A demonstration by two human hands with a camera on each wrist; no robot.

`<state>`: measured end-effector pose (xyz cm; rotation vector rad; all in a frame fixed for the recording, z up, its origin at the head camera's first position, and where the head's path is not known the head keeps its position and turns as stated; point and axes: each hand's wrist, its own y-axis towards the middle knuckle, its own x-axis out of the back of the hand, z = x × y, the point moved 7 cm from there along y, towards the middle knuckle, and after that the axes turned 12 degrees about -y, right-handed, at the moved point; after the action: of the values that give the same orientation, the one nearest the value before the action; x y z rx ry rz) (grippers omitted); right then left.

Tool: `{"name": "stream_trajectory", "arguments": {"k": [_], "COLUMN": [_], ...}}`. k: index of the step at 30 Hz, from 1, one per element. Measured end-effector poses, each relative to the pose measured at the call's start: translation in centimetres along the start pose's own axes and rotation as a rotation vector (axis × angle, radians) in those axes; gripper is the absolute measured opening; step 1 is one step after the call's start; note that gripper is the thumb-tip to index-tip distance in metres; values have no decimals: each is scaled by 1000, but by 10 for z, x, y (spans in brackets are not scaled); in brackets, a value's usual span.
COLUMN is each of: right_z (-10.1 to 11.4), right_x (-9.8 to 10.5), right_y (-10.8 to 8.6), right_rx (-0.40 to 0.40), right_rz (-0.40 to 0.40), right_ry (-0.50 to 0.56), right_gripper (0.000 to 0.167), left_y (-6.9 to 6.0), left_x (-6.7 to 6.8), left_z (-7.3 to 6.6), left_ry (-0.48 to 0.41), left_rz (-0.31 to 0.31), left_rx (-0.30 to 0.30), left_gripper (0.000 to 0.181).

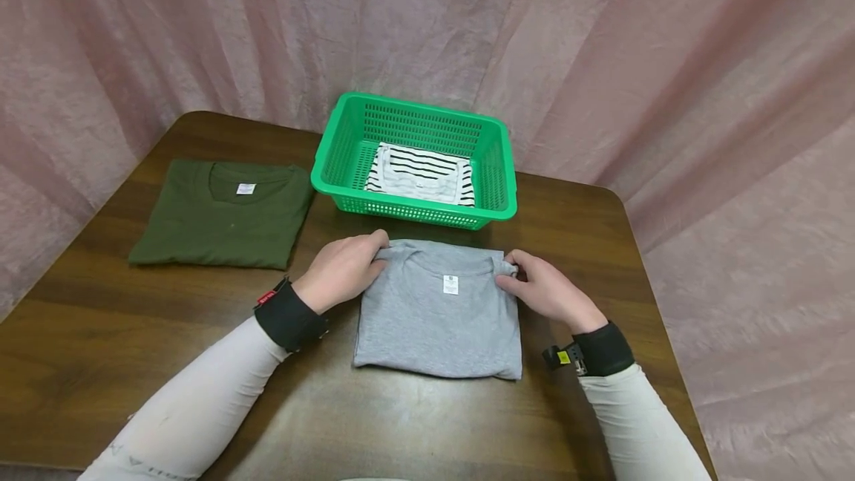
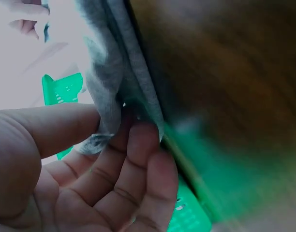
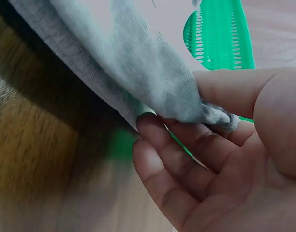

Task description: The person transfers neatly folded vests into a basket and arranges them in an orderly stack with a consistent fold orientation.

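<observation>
A folded grey T-shirt (image 1: 437,325) with a white neck label lies in front of the basket. My left hand (image 1: 344,269) pinches its upper left corner, and my right hand (image 1: 548,289) pinches the upper right one. In the left wrist view the thumb and fingers of the left hand (image 2: 104,169) hold the grey cloth (image 2: 102,63) between them. The right wrist view has the right hand (image 3: 220,140) with thumb above and fingers under the grey fabric (image 3: 133,63).
Behind the grey shirt stands a green basket (image 1: 414,211) with a folded black-and-white striped garment (image 1: 421,165) inside. A folded dark green T-shirt (image 1: 227,228) lies on the wooden table (image 1: 180,318) at the left. Pink curtains (image 1: 427,21) hang behind the table.
</observation>
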<state>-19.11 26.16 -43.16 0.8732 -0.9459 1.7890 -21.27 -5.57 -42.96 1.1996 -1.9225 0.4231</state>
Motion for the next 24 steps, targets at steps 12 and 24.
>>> {"name": "stream_trajectory", "arguments": {"k": [12,24], "right_z": [-1,-5], "right_x": [-5,-10], "right_y": [23,28], "right_rx": [-43,-62], "right_rz": [-7,-31], "right_ry": [-13,-92], "right_gripper": [19,35], "left_y": [9,17], "left_x": [-9,-3], "left_z": [40,29], "left_ry": [-44,50], "left_rz": [-23,5], "left_rx": [7,52], "left_gripper": [21,25]}}
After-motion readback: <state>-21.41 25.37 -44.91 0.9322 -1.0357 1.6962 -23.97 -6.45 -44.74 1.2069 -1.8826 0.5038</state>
